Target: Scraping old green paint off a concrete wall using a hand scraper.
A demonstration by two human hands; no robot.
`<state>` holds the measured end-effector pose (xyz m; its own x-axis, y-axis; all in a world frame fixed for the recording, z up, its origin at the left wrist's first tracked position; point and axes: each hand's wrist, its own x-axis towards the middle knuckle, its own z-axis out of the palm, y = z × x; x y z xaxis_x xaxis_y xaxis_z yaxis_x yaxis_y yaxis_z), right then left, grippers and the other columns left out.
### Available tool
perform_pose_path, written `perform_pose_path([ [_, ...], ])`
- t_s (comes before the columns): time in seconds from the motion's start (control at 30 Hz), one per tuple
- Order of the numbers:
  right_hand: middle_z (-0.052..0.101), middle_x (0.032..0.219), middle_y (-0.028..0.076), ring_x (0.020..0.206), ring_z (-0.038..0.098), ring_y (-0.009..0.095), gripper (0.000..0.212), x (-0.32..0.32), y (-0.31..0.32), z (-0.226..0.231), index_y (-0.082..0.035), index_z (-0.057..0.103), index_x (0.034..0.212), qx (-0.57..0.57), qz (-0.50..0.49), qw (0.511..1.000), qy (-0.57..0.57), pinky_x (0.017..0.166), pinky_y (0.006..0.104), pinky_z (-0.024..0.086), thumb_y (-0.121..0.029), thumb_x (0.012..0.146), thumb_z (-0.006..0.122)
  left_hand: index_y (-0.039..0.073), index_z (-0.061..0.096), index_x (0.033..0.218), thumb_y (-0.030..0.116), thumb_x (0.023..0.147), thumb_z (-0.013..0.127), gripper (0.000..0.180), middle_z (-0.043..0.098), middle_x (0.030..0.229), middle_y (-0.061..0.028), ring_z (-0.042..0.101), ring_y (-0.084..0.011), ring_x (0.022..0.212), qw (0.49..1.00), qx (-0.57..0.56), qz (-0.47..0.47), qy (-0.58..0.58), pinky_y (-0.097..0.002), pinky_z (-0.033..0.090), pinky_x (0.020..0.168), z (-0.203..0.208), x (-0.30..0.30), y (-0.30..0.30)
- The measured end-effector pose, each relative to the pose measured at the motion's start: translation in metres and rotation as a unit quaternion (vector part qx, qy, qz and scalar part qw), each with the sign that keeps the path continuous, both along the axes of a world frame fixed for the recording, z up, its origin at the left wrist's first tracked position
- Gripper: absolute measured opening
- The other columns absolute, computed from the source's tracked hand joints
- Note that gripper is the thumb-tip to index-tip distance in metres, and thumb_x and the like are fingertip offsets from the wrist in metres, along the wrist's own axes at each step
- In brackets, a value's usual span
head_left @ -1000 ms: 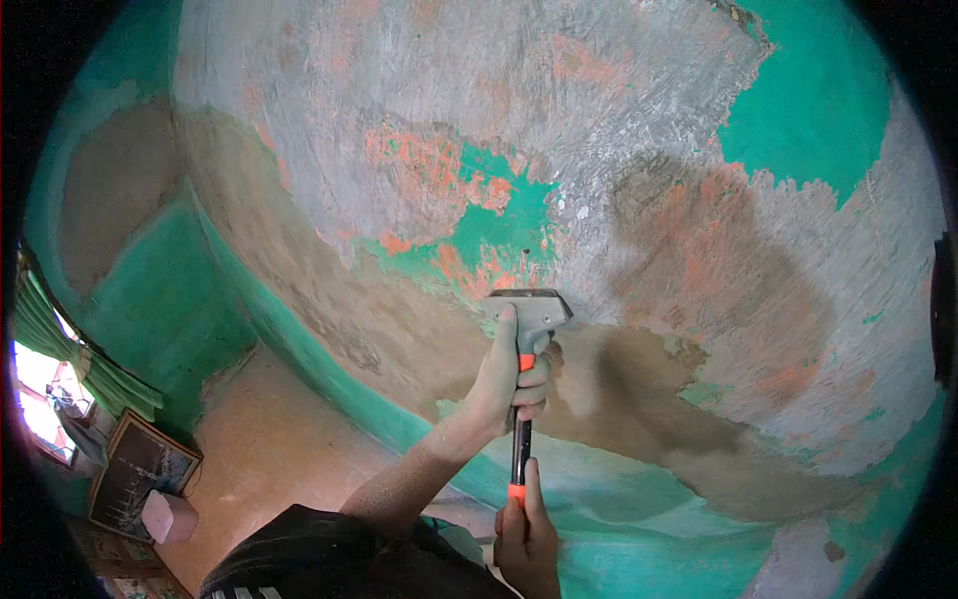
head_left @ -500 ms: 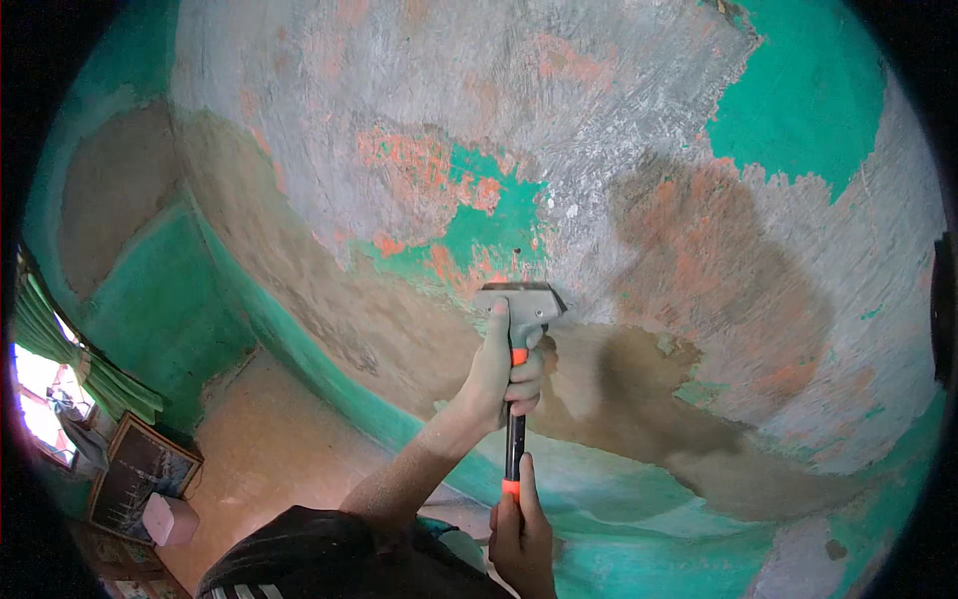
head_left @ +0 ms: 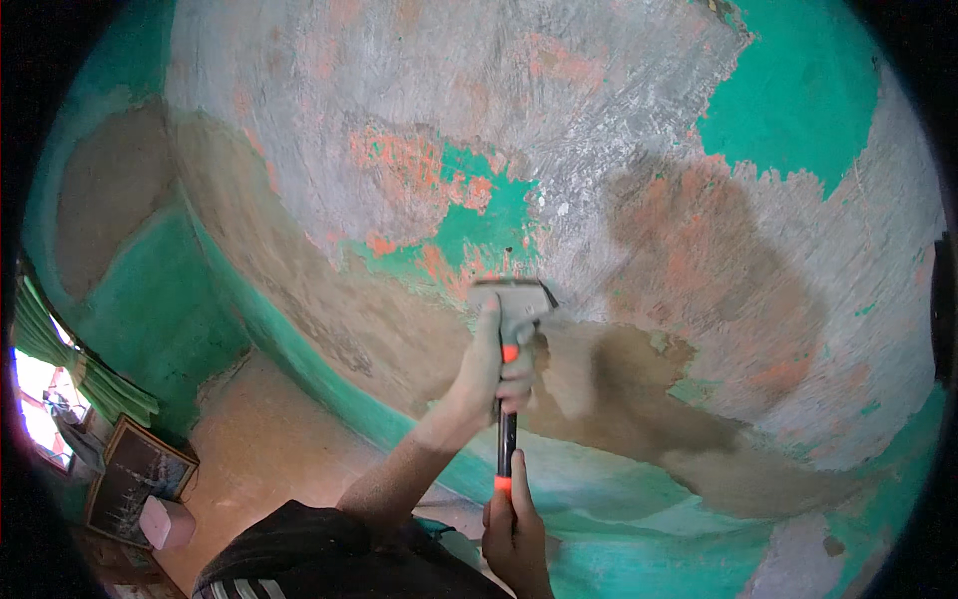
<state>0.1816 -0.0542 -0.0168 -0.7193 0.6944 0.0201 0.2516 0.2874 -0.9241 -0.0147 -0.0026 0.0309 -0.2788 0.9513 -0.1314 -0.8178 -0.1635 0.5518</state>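
At six o'clock of the green paint patch (head_left: 489,222), the scraper (head_left: 522,299), gripped by left hand (head_left: 486,367) and right hand (head_left: 518,537), has crept toward twelve, seemingly working the patch's edge.

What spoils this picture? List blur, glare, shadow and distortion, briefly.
In the head view, the scraper head and left hand look slightly smeared; head view, the window glares nearly white; head view, soft shadows darken the wall right of the scraper head; head view, the green band at the wall's foot bows, and the corners go black.
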Motion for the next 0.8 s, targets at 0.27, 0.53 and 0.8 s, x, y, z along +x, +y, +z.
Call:
perform_pose_path([
  [0.27, 0.045, 0.066, 0.001, 0.059, 0.043, 0.008, 0.054, -0.004, 0.003, -0.003, 0.001, 0.021, 0.148, 0.003, -0.002, 1.000, 0.031, 0.054, 0.0247, 0.039, -0.009, 0.098, 0.039, 0.018, 0.044, 0.085, 0.074, 0.089, 0.029, 0.059, 0.022, 0.049, 0.0084, 0.019, -0.0058, 0.035, 1.000, 0.018, 0.002, 0.003, -0.0242, 0.018, 0.032, -0.007, 0.000, 0.002],
  [0.53, 0.045, 0.065, 0.003, 0.059, 0.043, 0.009, 0.055, -0.014, 0.004, -0.009, 0.001, 0.020, 0.149, 0.027, 0.002, 0.999, 0.037, 0.053, 0.0252, 0.039, -0.010, 0.098, 0.039, 0.017, 0.044, 0.083, 0.074, 0.090, 0.028, 0.059, 0.023, 0.048, 0.0082, 0.020, -0.0058, 0.034, 0.999, 0.045, 0.007, -0.002, -0.0241, 0.018, 0.032, -0.013, -0.017, 0.001],
  [0.8, 0.058, 0.076, 0.023, 0.066, 0.060, 0.033, 0.056, -0.022, -0.002, 0.024, 0.000, 0.020, 0.148, 0.064, 0.043, 0.997, -0.002, 0.064, 0.0378, 0.048, -0.014, 0.098, 0.042, 0.018, 0.043, 0.084, 0.074, 0.090, 0.028, 0.058, 0.023, 0.048, 0.0087, 0.019, -0.0048, 0.033, 0.995, 0.101, -0.008, -0.010, -0.0220, 0.016, 0.031, 0.004, -0.025, -0.005],
])
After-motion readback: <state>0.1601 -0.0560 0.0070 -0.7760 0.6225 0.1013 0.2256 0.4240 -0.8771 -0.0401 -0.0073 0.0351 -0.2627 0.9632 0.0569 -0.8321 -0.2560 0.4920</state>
